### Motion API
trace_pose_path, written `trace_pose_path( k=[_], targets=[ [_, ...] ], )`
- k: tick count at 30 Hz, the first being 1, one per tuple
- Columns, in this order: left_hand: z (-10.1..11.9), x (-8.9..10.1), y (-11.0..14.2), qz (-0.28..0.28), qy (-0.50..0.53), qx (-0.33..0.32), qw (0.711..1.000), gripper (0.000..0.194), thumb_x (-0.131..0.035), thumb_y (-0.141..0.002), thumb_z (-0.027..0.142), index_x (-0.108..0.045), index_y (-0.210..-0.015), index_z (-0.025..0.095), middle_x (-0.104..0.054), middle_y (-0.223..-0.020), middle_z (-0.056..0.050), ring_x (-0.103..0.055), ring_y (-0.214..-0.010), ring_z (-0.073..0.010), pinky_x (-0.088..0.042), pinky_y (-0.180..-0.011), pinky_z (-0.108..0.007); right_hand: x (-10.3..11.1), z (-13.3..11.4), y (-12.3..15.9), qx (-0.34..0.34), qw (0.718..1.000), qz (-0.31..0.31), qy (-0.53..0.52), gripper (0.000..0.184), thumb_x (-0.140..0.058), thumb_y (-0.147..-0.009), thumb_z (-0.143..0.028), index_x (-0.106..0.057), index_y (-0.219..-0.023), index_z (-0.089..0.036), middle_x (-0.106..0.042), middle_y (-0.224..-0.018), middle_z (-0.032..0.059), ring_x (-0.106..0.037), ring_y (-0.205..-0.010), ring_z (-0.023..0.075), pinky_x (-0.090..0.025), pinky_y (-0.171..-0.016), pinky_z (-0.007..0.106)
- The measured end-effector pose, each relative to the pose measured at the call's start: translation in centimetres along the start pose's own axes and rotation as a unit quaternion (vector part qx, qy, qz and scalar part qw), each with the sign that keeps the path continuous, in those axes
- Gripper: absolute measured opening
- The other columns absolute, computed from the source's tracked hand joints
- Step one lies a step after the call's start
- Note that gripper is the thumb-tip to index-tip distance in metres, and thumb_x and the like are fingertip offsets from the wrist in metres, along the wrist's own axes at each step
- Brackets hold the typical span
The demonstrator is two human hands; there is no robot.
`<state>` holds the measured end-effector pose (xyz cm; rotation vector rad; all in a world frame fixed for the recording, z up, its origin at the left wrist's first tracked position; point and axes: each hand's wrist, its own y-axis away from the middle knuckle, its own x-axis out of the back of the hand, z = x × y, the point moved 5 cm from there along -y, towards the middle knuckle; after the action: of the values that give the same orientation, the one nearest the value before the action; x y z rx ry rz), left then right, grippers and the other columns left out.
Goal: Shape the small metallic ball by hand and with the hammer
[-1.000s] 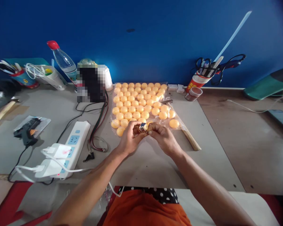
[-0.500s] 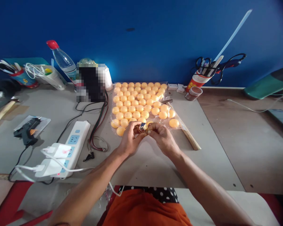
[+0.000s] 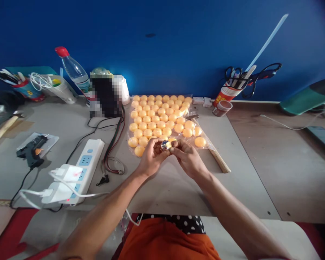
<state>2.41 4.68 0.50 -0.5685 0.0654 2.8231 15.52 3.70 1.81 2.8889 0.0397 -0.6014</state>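
A small shiny, mirror-like metallic ball [image 3: 165, 145] is held between my two hands above the table. My left hand [image 3: 152, 159] is closed around its left side, thumb below and fingers behind. On its right, my right hand [image 3: 187, 156] pinches the ball's edge with thumb and fingertips. Just beyond the hands lies a clear plastic bag of orange balls [image 3: 151, 125], set in rows. One orange ball [image 3: 200, 142] sits at the bag's near right corner. What the curled fingertips cover is hidden.
To the left are a white power strip [image 3: 82, 169] with plugged-in chargers, a glue gun [image 3: 34, 151] and black cables. A hammer [image 3: 197, 117] with a wooden handle lies right of the bag. Along the blue wall stand a bottle [image 3: 76, 70] and a cup of tools [image 3: 227, 93].
The shiny ball has turned slightly in my fingers, its reflection looking different. Both hands keep nearly the same place, and the whole view has shifted a little.
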Motion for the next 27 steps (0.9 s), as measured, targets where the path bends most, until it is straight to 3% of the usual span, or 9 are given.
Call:
trace_pose_path(
  k=[5, 10, 13, 16, 21, 24, 27],
  targets=[
    [0.6, 0.0, -0.3, 0.0, 0.047, 0.054, 0.997, 0.053, -0.087, -0.068, 0.039, -0.055, -0.104, 0.018, -0.067, -0.096, -0.003, -0.065, -0.078, -0.0136, -0.052, -0.073, -0.03, 0.2, -1.0, 0.2, -0.017, 0.997, -0.069, -0.034, 0.026, -0.082, -0.07, -0.037, -0.064, -0.079, -0.021, -0.062, -0.074, -0.0006, -0.057, -0.071, 0.0156, -0.047, -0.072, 0.033],
    [0.6, 0.5, -0.4, 0.018, 0.069, 0.102, 0.992, 0.056, -0.088, -0.066, 0.041, -0.055, -0.104, 0.017, -0.069, -0.085, -0.001, -0.067, -0.068, -0.0138, -0.05, -0.067, -0.029, 1.3, -2.5, 0.2, 0.009, 0.998, -0.068, -0.002, 0.022, -0.077, -0.073, -0.037, -0.065, -0.083, -0.022, -0.059, -0.078, -0.0002, -0.055, -0.068, 0.0138, -0.045, -0.067, 0.031],
    [0.7, 0.7, -0.4, 0.01, 0.091, 0.11, 0.99, 0.052, -0.088, -0.066, 0.037, -0.058, -0.103, 0.016, -0.07, -0.087, -0.002, -0.067, -0.067, -0.0135, -0.049, -0.065, -0.028, 2.2, -3.3, 0.0, 0.033, 0.998, -0.042, 0.04, 0.021, -0.073, -0.075, -0.04, -0.062, -0.082, -0.023, -0.058, -0.078, 0.0005, -0.054, -0.067, 0.0146, -0.045, -0.066, 0.032],
    [0.8, 0.8, -0.4, -0.001, 0.107, 0.103, 0.989, 0.049, -0.088, -0.066, 0.033, -0.06, -0.103, 0.017, -0.071, -0.094, -0.003, -0.069, -0.07, -0.0146, -0.05, -0.066, -0.028, 3.8, -4.0, -0.3, 0.077, 0.991, 0.032, 0.101, 0.02, -0.068, -0.078, -0.041, -0.06, -0.08, -0.023, -0.058, -0.074, 0.0002, -0.053, -0.065, 0.0149, -0.044, -0.065, 0.032],
    [1.2, 1.0, -0.5, -0.006, 0.12, 0.083, 0.989, 0.044, -0.087, -0.068, 0.031, -0.06, -0.101, 0.019, -0.073, -0.097, -0.003, -0.07, -0.073, -0.0152, -0.052, -0.069, -0.03, 5.9, -4.9, -0.4, 0.142, 0.936, 0.155, 0.281, 0.012, -0.063, -0.08, -0.032, -0.062, -0.08, -0.021, -0.061, -0.071, -0.0005, -0.054, -0.067, 0.0152, -0.043, -0.067, 0.031],
    [1.3, 1.2, -0.5, -0.003, 0.126, 0.078, 0.989, 0.044, -0.087, -0.068, 0.03, -0.06, -0.101, 0.019, -0.074, -0.099, -0.003, -0.07, -0.074, -0.0154, -0.053, -0.07, -0.03, 5.7, -5.1, -0.4, 0.182, 0.887, 0.158, 0.393, 0.011, -0.06, -0.081, -0.03, -0.066, -0.082, -0.021, -0.068, -0.083, 0.0024, -0.06, -0.077, 0.0182, -0.046, -0.074, 0.033],
    [1.4, 1.4, -0.6, -0.001, 0.127, 0.079, 0.989, 0.044, -0.087, -0.069, 0.03, -0.061, -0.102, 0.019, -0.074, -0.102, -0.003, -0.071, -0.074, -0.0154, -0.053, -0.07, -0.029, 4.8, -4.9, -0.3, 0.214, 0.85, 0.115, 0.468, 0.014, -0.057, -0.085, -0.029, -0.069, -0.09, -0.021, -0.073, -0.094, 0.0047, -0.065, -0.086, 0.0206, -0.048, -0.078, 0.034]
  ],
)
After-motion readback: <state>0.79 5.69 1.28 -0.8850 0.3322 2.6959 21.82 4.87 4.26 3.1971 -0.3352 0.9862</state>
